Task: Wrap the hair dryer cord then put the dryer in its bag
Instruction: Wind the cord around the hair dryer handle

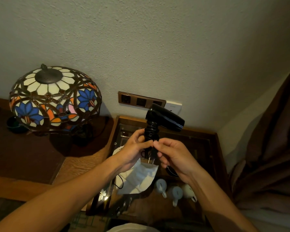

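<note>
left hand gripping coiled dryer handle, 12 o'clock | right hand pinching plug | bag lying below, 6 o'clock | risk: untucked plug slipping, cord likely springing loose

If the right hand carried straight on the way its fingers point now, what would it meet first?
The right hand points left toward the left hand, so it would likely first meet the left fingertips at the cord-wrapped handle of the hair dryer; they look almost touching, though depth is unclear.
</note>
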